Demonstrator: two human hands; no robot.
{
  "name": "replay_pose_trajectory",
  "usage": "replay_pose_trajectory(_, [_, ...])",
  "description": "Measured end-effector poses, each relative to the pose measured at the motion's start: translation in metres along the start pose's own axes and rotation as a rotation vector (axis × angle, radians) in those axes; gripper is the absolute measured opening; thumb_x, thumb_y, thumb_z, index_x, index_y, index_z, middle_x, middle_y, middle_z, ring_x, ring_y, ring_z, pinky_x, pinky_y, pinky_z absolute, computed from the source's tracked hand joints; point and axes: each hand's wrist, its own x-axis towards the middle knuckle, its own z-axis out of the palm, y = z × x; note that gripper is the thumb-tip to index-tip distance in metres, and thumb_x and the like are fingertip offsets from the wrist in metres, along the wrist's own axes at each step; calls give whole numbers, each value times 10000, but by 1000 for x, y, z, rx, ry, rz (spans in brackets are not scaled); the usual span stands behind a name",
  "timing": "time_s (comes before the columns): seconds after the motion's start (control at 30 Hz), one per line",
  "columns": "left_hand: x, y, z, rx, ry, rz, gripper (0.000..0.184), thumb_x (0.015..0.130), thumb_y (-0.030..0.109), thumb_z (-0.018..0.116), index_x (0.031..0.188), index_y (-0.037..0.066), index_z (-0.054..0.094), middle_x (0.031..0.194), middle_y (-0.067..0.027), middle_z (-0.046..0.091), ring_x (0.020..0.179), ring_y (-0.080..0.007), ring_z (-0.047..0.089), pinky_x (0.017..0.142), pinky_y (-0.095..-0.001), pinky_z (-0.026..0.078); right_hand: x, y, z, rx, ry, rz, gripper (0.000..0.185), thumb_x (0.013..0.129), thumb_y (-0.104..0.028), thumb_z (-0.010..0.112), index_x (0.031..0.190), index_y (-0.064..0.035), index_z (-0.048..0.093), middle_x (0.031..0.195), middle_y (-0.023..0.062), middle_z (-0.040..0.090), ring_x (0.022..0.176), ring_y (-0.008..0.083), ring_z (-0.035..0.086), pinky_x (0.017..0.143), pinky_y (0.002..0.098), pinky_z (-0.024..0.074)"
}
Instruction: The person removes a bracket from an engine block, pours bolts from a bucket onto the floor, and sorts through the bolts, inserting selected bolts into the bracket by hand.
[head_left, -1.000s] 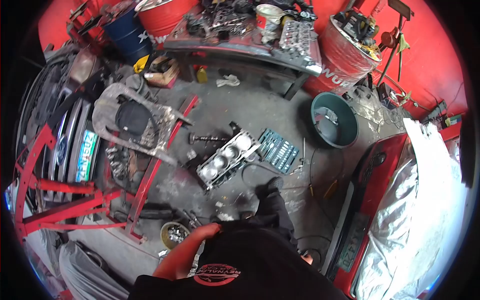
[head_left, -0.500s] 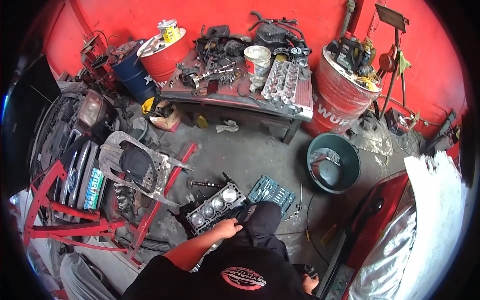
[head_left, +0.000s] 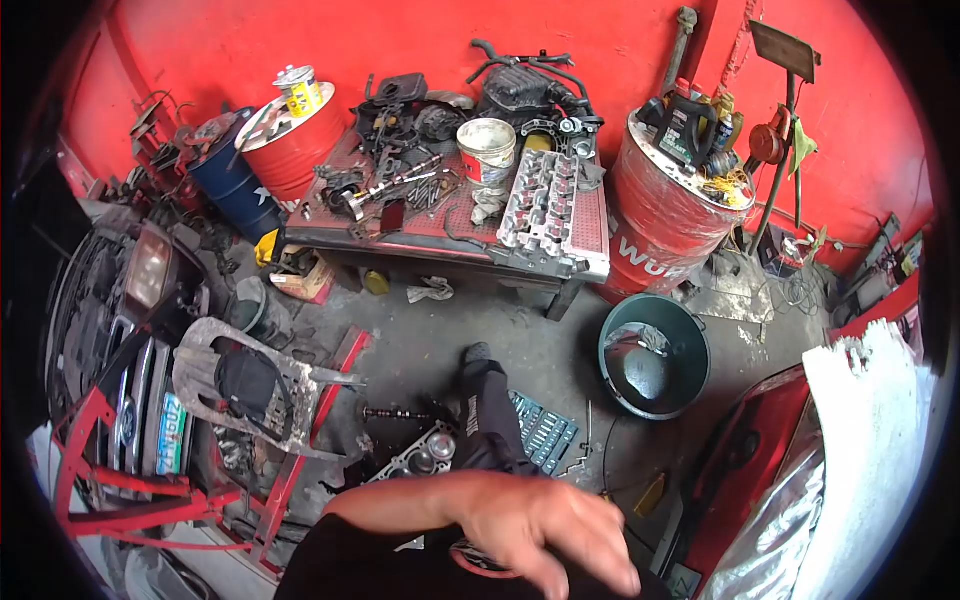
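My left hand (head_left: 545, 525) is held across the front of my black shirt, its fingers apart and pointing down to the right, with nothing in it. My right hand is out of view. Below me on the floor, the engine block (head_left: 425, 455) shows its round pistons, partly hidden by my leg and left forearm. Just right of my leg lies an open teal socket set (head_left: 545, 432). A camshaft (head_left: 395, 413) rests on the floor behind the block.
Ahead stands a workbench (head_left: 400, 240) bearing a cylinder head (head_left: 543, 205) and a white bucket (head_left: 486, 150). A green tub (head_left: 655, 355) is at right, near a red car (head_left: 745, 460). A plastic chair (head_left: 245, 385) and red frame stand left.
My left hand has risen and moved right across my body, its fingers now spread. My right hand has left the view. One leg has stepped forward beside the engine block, and the bench looks nearer.
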Motion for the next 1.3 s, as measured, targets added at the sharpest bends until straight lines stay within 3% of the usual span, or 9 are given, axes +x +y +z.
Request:
replay_pose_trajectory(0.17, [17, 43, -100, 253, -113, 288, 53, 910, 153, 663, 913, 100, 667, 895, -33, 632, 836, -249, 595, 750, -411, 442, 10, -76, 74, -63, -12, -15, 266, 722, -20, 705, 982, 23, 670, 866, 98, 718, 834, 194, 679, 763, 351, 527])
replay_pose_trajectory(0.33, [-26, 87, -236, 300, -23, 302, 115, 887, 129, 659, 780, 117, 619, 877, -2, 623, 830, -236, 591, 753, -411, 431, -2, -127, 128, -112, 2, -6, 237, 742, -51, 696, 968, 19, 679, 862, 111, 730, 834, 202, 694, 769, 367, 532])
replay_pose_trajectory(0.47, [-28, 95, -304, 664, 574, 588, 150, 896, 128, 645, 850, 4, 574, 830, -93, 584, 741, -263, 565, 690, -435, 469, -21, -109, 134, -76, -15, -167, 219, 758, -76, 689, 957, 16, 686, 858, 121, 739, 834, 207, 706, 774, 379, 536])
replay_pose_trajectory(0.63, [-38, 117, -345, 440, 770, 552, 370, 822, 248, 654, 840, -97, 520, 882, -236, 607, 747, -330, 576, 691, -511, 485, 13, -94, 196, -467, 22, -252, 289, 717, -157, 748, 953, -5, 680, 895, 119, 739, 827, 183, 683, 758, 371, 532])
replay_pose_trajectory(0.73, [-2, 124, -359, 294, 1150, 534, 228, 900, 185, 666, 785, 60, 513, 688, -56, 549, 591, -198, 475, 548, -360, 424, -17, -143, 214, -344, -8, -82, 283, 709, -138, 743, 952, -8, 679, 897, 107, 733, 826, 178, 677, 757, 365, 530])
replay_pose_trajectory(0.83, [-1, 121, -373, 77, 1141, 587, 245, 887, 207, 679, 759, 83, 511, 657, -45, 527, 571, -180, 447, 462, -334, 348, -47, -184, 226, -250, -54, 26, 279, 700, -119, 738, 950, -11, 678, 898, 95, 728, 825, 173, 671, 755, 360, 529])
replay_pose_trajectory(0.93, [14, 127, -371, -190, 1351, 318, 216, 887, 179, 706, 773, 87, 547, 649, -46, 505, 560, -185, 441, 430, -338, 315, -58, -216, 239, -177, -99, 71, 277, 691, -99, 733, 949, -13, 677, 900, 83, 723, 824, 168, 665, 753, 354, 527])
replay_pose_trajectory(1.1, [41, 77, -417, -295, 1175, 741, 140, 942, 144, 686, 871, 47, 613, 729, -71, 567, 598, -241, 537, 510, -366, 424, -39, -261, 255, -125, -185, 104, 279, 676, -67, 725, 946, -18, 675, 902, 62, 714, 822, 160, 655, 750, 344, 524])
replay_pose_trajectory(1.3, [37, 58, -481, -525, 574, 290, 142, 971, 116, 648, 963, -24, 628, 907, -134, 660, 786, -294, 662, 669, -370, 505, 19, -310, 252, -102, -217, 41, 287, 659, -29, 716, 943, -23, 674, 905, 38, 703, 820, 150, 643, 746, 332, 520])
